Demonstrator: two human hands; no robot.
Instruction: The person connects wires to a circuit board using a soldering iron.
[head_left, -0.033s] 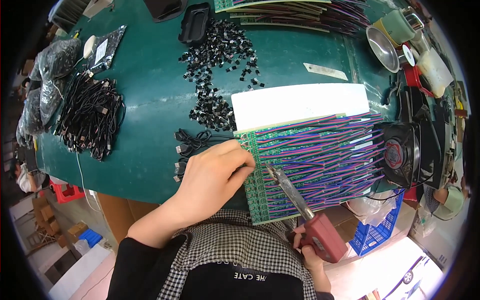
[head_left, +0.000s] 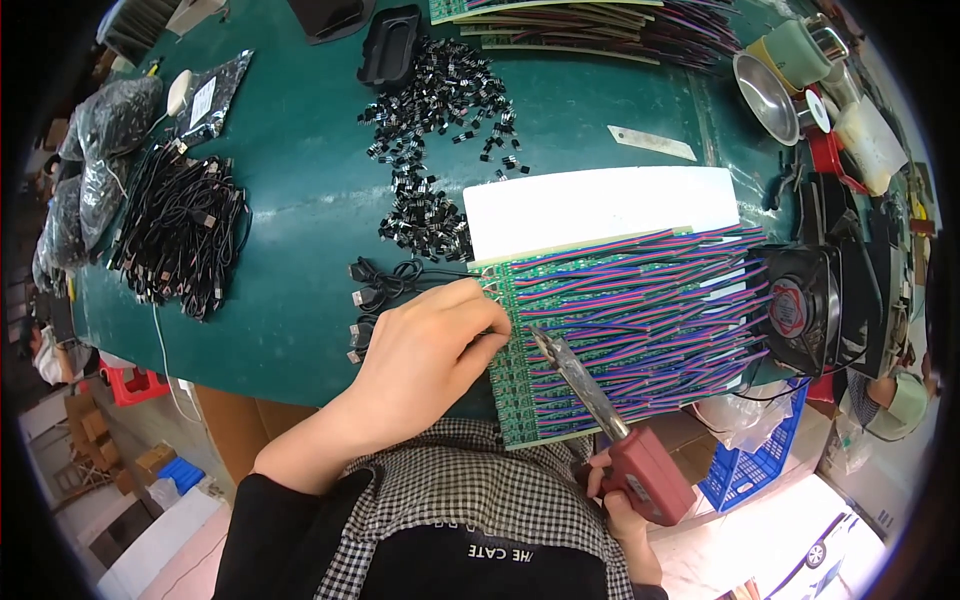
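Note:
A green circuit board panel (head_left: 515, 405) lies in front of me, with rows of red, blue and dark wires (head_left: 640, 335) running right from it. Over its left edge, my left hand (head_left: 425, 345) is closed in a pinch, thumb and forefinger at the board. Whatever sits between those fingertips is hidden. My right hand (head_left: 622, 512) grips the red handle of a soldering iron (head_left: 650, 475). The iron's tip points up and left, close to the board and just right of my left fingertips. Black USB cables (head_left: 385, 285) lie beside and partly behind my left hand.
A white sheet (head_left: 600, 205) lies behind the panel, and a small fan (head_left: 800, 305) stands at its right. Loose black components (head_left: 440, 130) spread beyond, near a black tray (head_left: 390, 48). More cables (head_left: 180, 230) are heaped left. A metal blade (head_left: 650, 142) and metal bowl (head_left: 765, 98) are far right.

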